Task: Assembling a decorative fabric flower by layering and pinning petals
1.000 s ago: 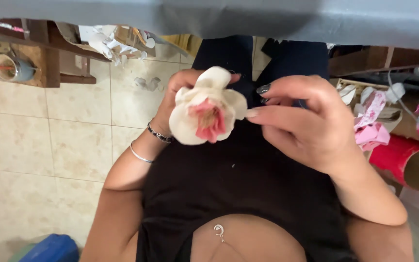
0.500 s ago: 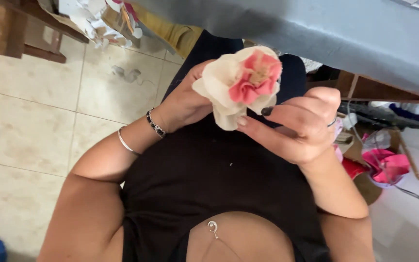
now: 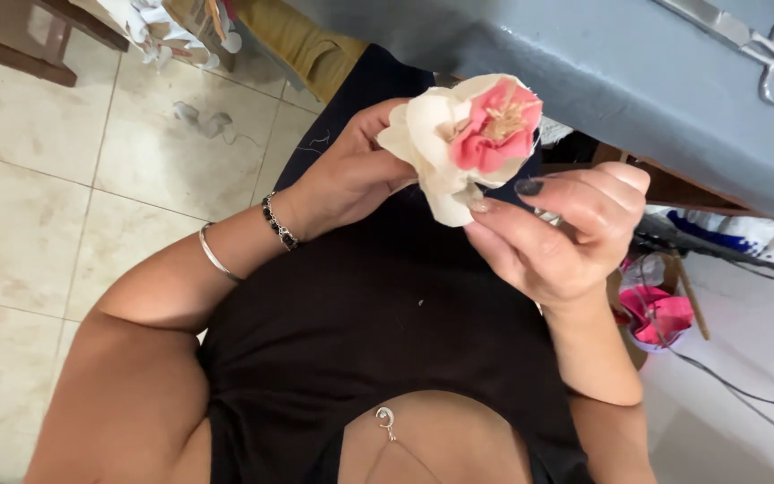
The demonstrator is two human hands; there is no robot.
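Observation:
A handmade flower (image 3: 464, 139) with cream outer petals and a pink centre with tan stamens is held in front of my chest. My left hand (image 3: 351, 175) grips it from behind at the base; two bracelets sit on that wrist. My right hand (image 3: 559, 235) pinches a lower cream petal between thumb and fingertips, its nails dark. The flower faces up and to the right, just below the edge of a grey table (image 3: 620, 85).
Metal scissors (image 3: 754, 40) lie on the grey table at the top right. Scraps of white material (image 3: 197, 116) lie on the tiled floor at left. A wooden furniture leg (image 3: 20, 54) stands top left. Pink material (image 3: 660, 314) and cables sit at right.
The view has swung left and down. The flower has turned in my hands, its pink centre now facing up and right, and both hands sit nearer the table edge.

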